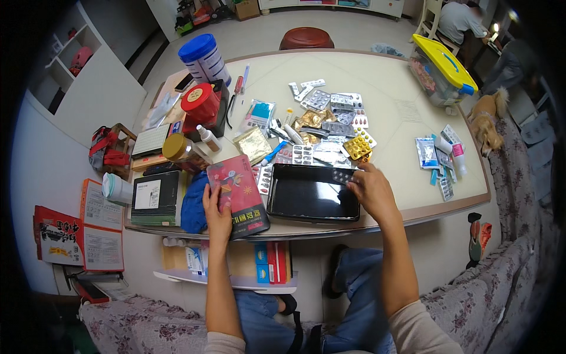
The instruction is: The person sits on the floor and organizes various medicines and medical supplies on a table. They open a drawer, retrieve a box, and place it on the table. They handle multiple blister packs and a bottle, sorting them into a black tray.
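Observation:
My left hand (219,212) holds a red tin lid (236,188) with printed flowers and writing, tilted at the table's near edge. To its right lies a black rectangular tin tray (309,194), its glossy floor bare. Over the tray's far right corner, my right hand (371,186) pinches a small silver blister pack (342,176) between thumb and fingers. Just beyond the tray spreads a heap of blister packs (338,128), silver, gold and yellow. Near the heap's left side are a gold foil pouch (253,145) and a blue-and-white packet (260,116).
Jars, a spray bottle (208,138) and books (157,199) crowd the table's left. At right sit a small medicine group (442,155) and a yellow-lidded plastic box (442,73). An open drawer (225,270) is below the table. A dog (486,119) and a seated person (462,26) are beyond.

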Available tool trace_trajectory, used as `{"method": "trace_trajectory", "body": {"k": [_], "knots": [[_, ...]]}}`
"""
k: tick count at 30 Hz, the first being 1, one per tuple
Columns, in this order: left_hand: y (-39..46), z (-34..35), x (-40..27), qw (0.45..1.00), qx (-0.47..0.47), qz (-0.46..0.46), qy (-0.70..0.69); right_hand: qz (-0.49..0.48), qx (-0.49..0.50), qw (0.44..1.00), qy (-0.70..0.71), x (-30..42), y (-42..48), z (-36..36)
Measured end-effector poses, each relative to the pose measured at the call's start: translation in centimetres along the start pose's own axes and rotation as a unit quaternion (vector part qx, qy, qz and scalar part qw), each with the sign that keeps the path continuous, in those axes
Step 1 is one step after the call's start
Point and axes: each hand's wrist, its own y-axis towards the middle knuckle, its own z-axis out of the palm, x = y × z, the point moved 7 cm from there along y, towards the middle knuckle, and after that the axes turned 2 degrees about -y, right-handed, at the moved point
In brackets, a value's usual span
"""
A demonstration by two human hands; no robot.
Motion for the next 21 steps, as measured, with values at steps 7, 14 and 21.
{"method": "trace_trajectory", "body": {"k": [7, 14, 21], "knots": [[0.0, 1.3, -2.4, 0.987, 0.025, 0.069, 0.141, -0.05, -0.122, 0.988, 0.079, 1.4, 1.8, 2.5], [-0.8, 1.7, -7.9, 0.969, 0.03, 0.141, 0.201, 0.031, -0.098, 0.929, 0.356, 1.3, 1.7, 0.9], [-1.9, 2.2, -12.4, 0.981, 0.056, 0.066, -0.171, 0.099, 0.202, 0.802, 0.554, 7.5, -1.6, 4.4]]}}
